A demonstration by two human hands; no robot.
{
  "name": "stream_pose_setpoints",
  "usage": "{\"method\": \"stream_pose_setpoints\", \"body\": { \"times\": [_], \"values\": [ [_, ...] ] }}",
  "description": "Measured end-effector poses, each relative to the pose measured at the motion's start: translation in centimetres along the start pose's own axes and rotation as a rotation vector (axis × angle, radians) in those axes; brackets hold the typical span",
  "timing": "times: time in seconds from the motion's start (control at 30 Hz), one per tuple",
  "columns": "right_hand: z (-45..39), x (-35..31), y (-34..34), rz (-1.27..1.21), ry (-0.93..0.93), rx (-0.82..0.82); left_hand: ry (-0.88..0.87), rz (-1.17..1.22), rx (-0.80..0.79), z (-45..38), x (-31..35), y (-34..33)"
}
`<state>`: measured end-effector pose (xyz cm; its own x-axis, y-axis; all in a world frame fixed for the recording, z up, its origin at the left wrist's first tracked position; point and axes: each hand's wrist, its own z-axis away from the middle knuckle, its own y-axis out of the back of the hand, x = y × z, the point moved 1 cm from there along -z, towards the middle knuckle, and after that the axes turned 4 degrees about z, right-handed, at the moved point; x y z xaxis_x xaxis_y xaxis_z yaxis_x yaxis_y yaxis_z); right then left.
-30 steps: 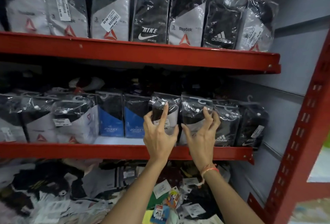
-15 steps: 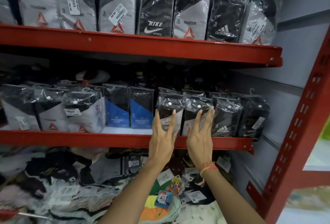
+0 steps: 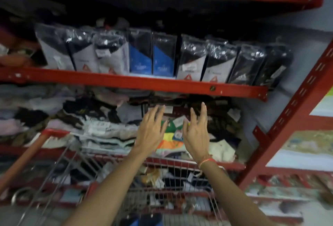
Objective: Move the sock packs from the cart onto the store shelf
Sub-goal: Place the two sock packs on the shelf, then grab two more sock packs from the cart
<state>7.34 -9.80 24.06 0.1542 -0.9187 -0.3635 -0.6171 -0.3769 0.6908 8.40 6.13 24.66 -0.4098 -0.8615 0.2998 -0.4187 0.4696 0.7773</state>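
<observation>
A row of upright sock packs in clear plastic stands on the red store shelf, two of them blue. My left hand and my right hand hover below that shelf, fingers spread, holding nothing. Both are apart from the packs. Under my arms is the wire cart with a red rim; dark packs lie in it, blurred.
Folded clothes with tags are heaped on the shelf below the socks. A red slotted upright runs diagonally on the right. The cart's red handle is at lower left. The frame is motion-blurred.
Both hands have let go of the sock packs on the shelf and dropped away below it. The view has tilted down, bringing the cart into sight.
</observation>
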Motion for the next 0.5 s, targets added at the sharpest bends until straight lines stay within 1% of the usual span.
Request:
{"method": "stream_pose_setpoints", "body": {
  "times": [0.17, 0.23, 0.33, 0.37, 0.43, 0.5],
  "values": [
    [7.4, -0.6, -4.0, -0.009, 0.007, -0.187, 0.025, 0.028, -0.003, 7.3, -2.7, -2.1],
    [10.5, -0.7, -5.3, -0.024, 0.006, -0.242, 0.070, 0.030, -0.021, 10.4, -4.1, -3.5],
    [14.9, -0.5, -7.8, -0.047, 0.014, -0.335, 0.190, 0.030, -0.134, 14.7, -5.8, -5.4],
    [16.5, -0.3, -8.9, -0.046, 0.007, -0.391, 0.214, 0.026, -0.165, 16.1, -6.3, -6.1],
    [19.3, 0.2, -10.9, -0.042, -0.033, -0.535, 0.248, 0.016, -0.219, 18.5, -7.3, -7.8],
    [21.8, 0.9, -12.5, -0.006, -0.091, -0.708, 0.367, 0.034, -0.352, 20.8, -8.3, -9.4]
  ]
}}
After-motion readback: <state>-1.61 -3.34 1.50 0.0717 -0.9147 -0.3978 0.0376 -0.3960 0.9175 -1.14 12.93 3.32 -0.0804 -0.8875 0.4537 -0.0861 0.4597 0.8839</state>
